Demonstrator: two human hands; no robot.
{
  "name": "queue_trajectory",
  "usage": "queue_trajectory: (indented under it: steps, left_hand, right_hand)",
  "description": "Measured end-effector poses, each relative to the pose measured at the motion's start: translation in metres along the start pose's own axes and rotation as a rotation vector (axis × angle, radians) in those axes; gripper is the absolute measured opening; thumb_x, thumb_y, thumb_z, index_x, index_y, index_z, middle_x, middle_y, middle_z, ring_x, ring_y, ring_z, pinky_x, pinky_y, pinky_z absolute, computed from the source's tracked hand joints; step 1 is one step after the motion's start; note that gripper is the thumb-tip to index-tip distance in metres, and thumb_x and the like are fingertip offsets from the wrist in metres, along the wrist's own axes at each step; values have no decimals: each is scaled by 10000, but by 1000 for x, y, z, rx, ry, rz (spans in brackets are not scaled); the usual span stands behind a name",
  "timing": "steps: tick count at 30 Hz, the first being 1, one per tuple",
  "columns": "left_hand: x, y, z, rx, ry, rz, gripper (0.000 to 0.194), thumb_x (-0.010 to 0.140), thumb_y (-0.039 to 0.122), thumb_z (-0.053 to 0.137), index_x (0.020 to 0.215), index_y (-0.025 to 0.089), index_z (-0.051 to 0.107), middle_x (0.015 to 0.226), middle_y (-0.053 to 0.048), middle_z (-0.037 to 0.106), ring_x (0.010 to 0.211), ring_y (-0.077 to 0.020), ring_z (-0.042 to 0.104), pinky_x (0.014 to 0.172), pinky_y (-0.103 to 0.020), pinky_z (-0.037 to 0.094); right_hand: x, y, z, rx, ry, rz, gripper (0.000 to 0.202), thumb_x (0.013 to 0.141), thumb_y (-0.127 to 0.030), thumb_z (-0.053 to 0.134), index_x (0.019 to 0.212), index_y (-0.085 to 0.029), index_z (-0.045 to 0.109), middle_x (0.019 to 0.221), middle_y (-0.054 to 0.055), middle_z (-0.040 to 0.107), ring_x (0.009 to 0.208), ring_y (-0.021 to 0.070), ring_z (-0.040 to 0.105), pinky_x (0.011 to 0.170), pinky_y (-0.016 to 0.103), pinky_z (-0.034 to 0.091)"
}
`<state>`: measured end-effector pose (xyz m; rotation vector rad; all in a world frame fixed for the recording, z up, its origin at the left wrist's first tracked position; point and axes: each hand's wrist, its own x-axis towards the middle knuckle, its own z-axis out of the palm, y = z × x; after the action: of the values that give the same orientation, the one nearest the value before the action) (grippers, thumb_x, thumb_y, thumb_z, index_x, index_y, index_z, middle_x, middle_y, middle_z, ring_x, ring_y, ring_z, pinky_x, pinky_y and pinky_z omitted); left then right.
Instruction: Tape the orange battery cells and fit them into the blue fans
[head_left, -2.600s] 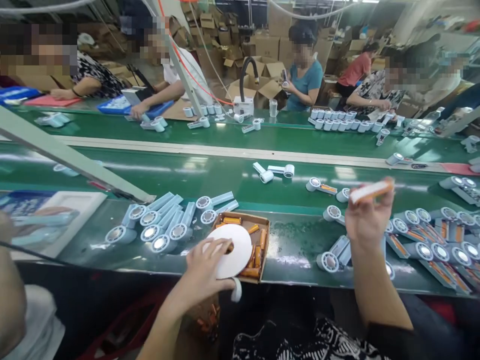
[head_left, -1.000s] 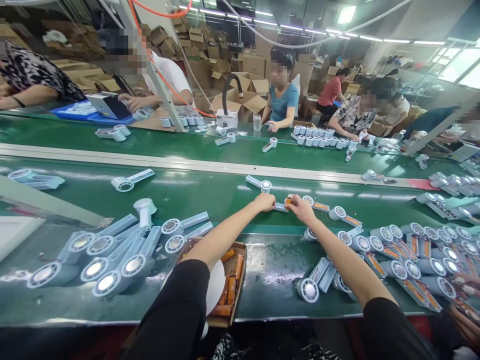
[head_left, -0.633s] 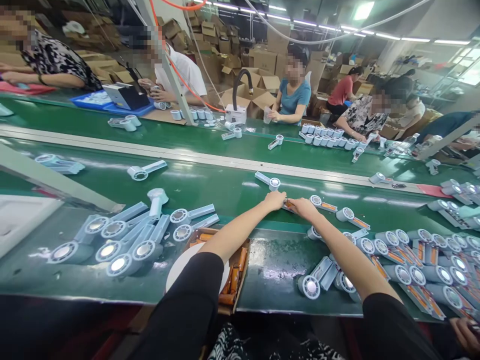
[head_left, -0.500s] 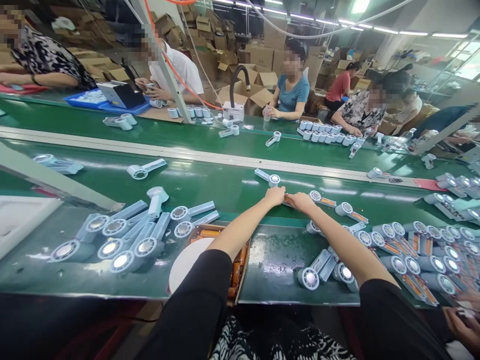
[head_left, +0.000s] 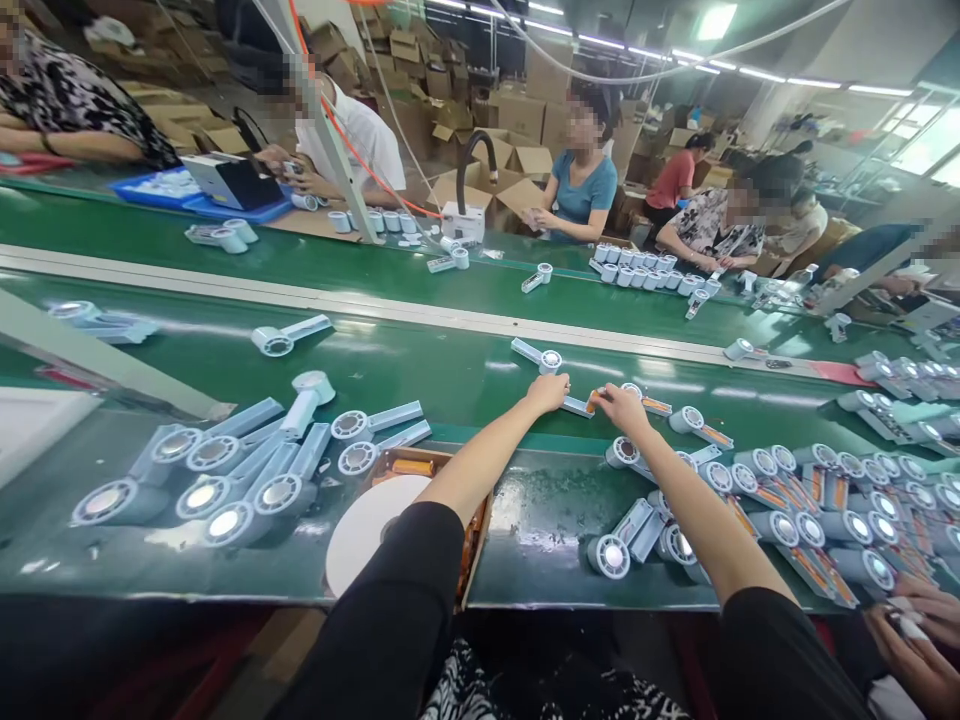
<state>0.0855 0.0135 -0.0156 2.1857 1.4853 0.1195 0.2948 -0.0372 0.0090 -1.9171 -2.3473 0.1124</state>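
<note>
My left hand (head_left: 550, 392) is closed on a pale blue handheld fan housing, its head hidden by the fingers and its open handle (head_left: 577, 407) sticking out to the right. Between the fingertips of my right hand (head_left: 621, 410) is a small orange battery (head_left: 592, 401), just off the handle's end. Just beyond my left hand lies another fan housing (head_left: 550, 361). Beside my right hand rests a fan housing with an orange battery (head_left: 658, 407) in its handle. Under my left forearm, a carton (head_left: 480, 545) holds orange batteries, partly covered by a white disc (head_left: 367, 535).
Several fan housings (head_left: 279, 493) are heaped at left, and many with orange batteries (head_left: 821, 570) crowd the right. A slanted metal post (head_left: 112, 355) stands at left. A co-worker's hands (head_left: 911, 635) show at lower right. Other people sit across the green belt (head_left: 420, 350).
My right hand has moved slightly right, away from my left hand, opening a gap. The orange battery and the housing's handle now show between them. The view has shifted a little.
</note>
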Motion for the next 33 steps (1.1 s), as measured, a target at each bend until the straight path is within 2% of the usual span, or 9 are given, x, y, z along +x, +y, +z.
queue_trajectory:
  steps: [3,7,12,14,19,24,27,29,33]
  left_hand:
    - [6,0,5,2,7,-3,370,1025,410,656,1310,174,645,1300,-106,667,1117,-238,678,961,-462,599]
    - [10,0,8,2,15,3,364,1025,410,656,1298,169,650,1281,-102,674,1112,-237,680,963,-464,596]
    - [11,4,9,7,13,11,345,1031,412,643,1279,173,658,1254,-96,683,1104,-233,680,969,-463,588]
    - [10,6,8,11,16,12,342,1035,418,634,1272,173,660,1240,-94,685,1096,-231,679,968,-460,583]
    - [11,12,7,5,22,14,320,1045,415,609,1243,170,667,1187,-84,698,1048,-219,682,950,-444,574]
    - [12,17,8,-21,27,12,224,1037,305,557,1194,222,693,1146,-95,714,1047,-245,691,923,-371,535]
    - [12,19,9,-33,28,12,228,1028,277,531,1179,244,698,1148,-107,718,1072,-263,689,908,-344,519]
    - [12,21,9,-42,27,15,235,1027,270,522,1186,245,693,1159,-110,718,1070,-266,689,902,-341,516]
    - [13,27,10,-55,14,21,226,1014,246,532,1177,240,688,1155,-109,722,1058,-261,690,893,-332,512]
  right_hand:
    - [4,-3,-2,-50,-83,-87,228,1032,-368,547,985,-231,723,1003,88,817,912,254,749,718,287,445]
    - [15,-21,3,-113,-212,-190,205,1031,-327,564,1105,-273,748,1082,82,813,973,260,753,765,294,456]
    - [25,-33,7,-182,-282,-192,311,1039,-333,550,1294,-257,711,1077,159,801,949,305,765,772,331,484]
    - [27,-29,3,-182,-282,-200,299,1031,-317,566,1277,-247,721,1074,155,805,950,300,766,780,327,482]
    - [15,-11,-9,-133,-222,-244,242,1045,-336,560,1058,-227,776,1032,106,820,974,266,757,764,288,456]
    - [6,6,-9,-59,-155,-315,224,1035,-317,579,1145,-246,760,1120,76,817,963,231,748,750,272,451]
    - [11,19,-4,-20,-135,-342,188,994,-327,638,1076,-253,790,1090,69,827,945,231,747,740,274,454]
    - [11,31,-2,-13,-88,-299,214,1004,-356,620,1020,-245,802,1025,72,833,905,230,743,730,278,450]
    - [-3,53,4,-55,52,-106,434,1070,-425,473,954,-175,809,863,142,812,755,259,711,669,321,414]
